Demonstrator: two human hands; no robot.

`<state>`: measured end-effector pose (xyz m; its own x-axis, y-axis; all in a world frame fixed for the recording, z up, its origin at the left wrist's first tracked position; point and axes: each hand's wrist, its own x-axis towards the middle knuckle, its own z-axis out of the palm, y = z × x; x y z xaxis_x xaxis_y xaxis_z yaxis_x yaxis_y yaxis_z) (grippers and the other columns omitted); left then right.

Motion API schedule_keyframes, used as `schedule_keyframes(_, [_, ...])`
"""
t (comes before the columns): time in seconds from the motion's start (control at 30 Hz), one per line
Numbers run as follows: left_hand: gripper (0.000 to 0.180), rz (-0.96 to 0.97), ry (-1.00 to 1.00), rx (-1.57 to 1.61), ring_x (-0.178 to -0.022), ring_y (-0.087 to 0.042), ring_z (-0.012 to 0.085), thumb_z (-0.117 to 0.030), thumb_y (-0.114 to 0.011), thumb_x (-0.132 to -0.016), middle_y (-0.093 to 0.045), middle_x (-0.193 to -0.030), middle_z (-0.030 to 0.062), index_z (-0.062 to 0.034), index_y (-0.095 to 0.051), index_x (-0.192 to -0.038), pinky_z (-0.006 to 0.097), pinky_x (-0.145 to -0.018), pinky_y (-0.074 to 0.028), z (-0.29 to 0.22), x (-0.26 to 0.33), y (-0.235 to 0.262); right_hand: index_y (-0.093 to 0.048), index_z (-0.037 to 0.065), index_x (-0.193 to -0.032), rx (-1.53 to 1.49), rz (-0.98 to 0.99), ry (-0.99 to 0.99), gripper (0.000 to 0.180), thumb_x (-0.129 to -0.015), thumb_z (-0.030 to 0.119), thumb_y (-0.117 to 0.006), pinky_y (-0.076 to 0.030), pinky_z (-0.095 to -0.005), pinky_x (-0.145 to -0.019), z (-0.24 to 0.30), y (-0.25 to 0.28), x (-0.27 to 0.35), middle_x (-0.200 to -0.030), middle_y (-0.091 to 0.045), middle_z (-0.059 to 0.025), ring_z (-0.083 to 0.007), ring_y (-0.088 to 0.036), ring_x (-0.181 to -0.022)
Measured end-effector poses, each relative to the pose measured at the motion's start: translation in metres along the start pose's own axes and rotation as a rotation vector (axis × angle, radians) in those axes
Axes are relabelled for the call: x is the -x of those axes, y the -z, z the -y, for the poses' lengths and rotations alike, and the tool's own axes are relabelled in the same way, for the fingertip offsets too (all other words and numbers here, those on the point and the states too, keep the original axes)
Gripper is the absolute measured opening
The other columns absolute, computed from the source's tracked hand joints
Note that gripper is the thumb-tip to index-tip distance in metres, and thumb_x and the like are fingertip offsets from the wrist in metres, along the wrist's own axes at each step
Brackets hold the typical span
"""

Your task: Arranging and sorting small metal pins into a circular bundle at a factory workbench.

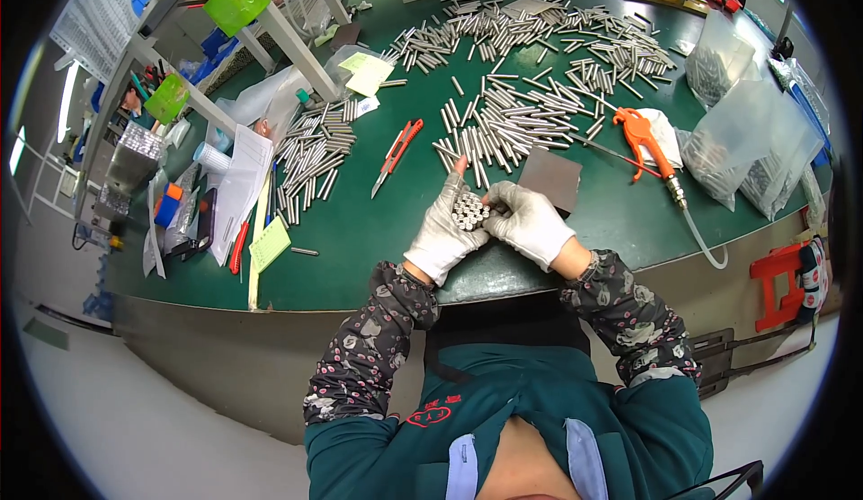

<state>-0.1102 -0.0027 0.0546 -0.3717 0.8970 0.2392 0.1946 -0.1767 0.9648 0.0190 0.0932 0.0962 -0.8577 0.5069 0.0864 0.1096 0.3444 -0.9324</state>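
Note:
A bundle of short steel pins [469, 212] stands with its round ends facing up between my two gloved hands. My left hand [440, 238] is closed around the bundle's left side, thumb-side finger bare at the tip. On the other side, my right hand [532, 228] has its fingers curled in, with the tips against the pins. Both hands wear white fingertip-less gloves. Just beyond them lies a heap of loose steel pins [508, 127]. A dark square sheet [549, 180] rests beside my right hand, and a red utility knife [397, 159] lies to the left.
More pins lie in a left pile [315, 151] and a far pile [530, 28]. An orange air gun [640, 141] with a hose is at right, near plastic bags of parts [715, 163]. Papers [241, 185] and a metal frame [301, 55] stand at left.

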Motion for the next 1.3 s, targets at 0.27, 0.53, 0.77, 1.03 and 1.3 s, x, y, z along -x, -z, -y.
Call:
schedule_keyframes(0.27, [0.098, 0.016, 0.048, -0.065, -0.075, -0.051, 0.0103, -0.001, -0.069, -0.06, -0.05, -0.085, 0.0007, -0.014, -0.016, -0.14, 0.022, -0.078, -0.043, -0.014, 0.0, -0.001, -0.057, 0.006, -0.098, 0.639, -0.25, 0.211, 0.032, -0.069, 0.02, -0.063, -0.043, -0.0381, -0.077, 0.02, 0.039, 0.009, -0.084, -0.058, -0.0111, -0.0273, -0.056, -0.084])
schedule_keyframes(0.53, [0.097, 0.015, 0.077, -0.064, -0.076, -0.053, 0.0104, 0.002, -0.068, -0.059, -0.053, -0.08, -0.0005, -0.0111, -0.016, -0.14, 0.026, -0.089, -0.037, -0.018, -0.001, -0.003, -0.049, 0.016, -0.122, 1.207, -0.251, 0.226, 0.065, -0.064, 0.038, -0.068, -0.028, -0.045, -0.098, -0.011, 0.058, 0.009, -0.12, -0.043, -0.0188, -0.0352, -0.038, -0.115])
schedule_keyframes(0.77, [0.094, -0.17, 0.444, 0.638, -0.077, -0.05, 0.0102, 0.005, -0.065, -0.063, -0.05, -0.084, -0.0008, -0.0122, -0.014, -0.141, 0.021, -0.076, -0.043, -0.027, -0.014, -0.011, -0.058, 0.016, -0.112, 0.725, 0.0, 0.535, 0.055, -0.059, 0.025, -0.072, -0.037, -0.0417, -0.089, 0.042, 0.035, 0.016, -0.116, -0.047, -0.0181, -0.0356, -0.046, -0.103])
schedule_keyframes(1.03, [0.096, 0.017, -0.128, -0.182, -0.071, -0.048, 0.009, 0.004, -0.067, -0.063, -0.048, -0.08, -0.0009, -0.0124, -0.013, -0.141, 0.02, -0.071, -0.044, 0.006, -0.003, 0.006, -0.062, 0.014, -0.102, 0.802, -0.1, 0.607, 0.04, -0.065, 0.027, -0.066, -0.041, -0.0401, -0.081, 0.048, 0.035, 0.005, -0.102, -0.052, -0.0193, -0.0327, -0.051, -0.094])
schedule_keyframes(1.3, [0.096, -0.051, 0.314, 0.328, -0.08, -0.052, 0.0118, 0.005, -0.066, -0.063, -0.052, -0.093, 0.0023, -0.0141, -0.013, -0.141, 0.024, -0.076, -0.046, -0.034, -0.009, -0.008, -0.063, 0.016, -0.101, 0.77, -0.107, 0.619, 0.039, -0.064, 0.027, -0.066, -0.04, -0.0406, -0.082, 0.038, 0.033, 0.007, -0.099, -0.052, -0.0168, -0.0331, -0.052, -0.091])
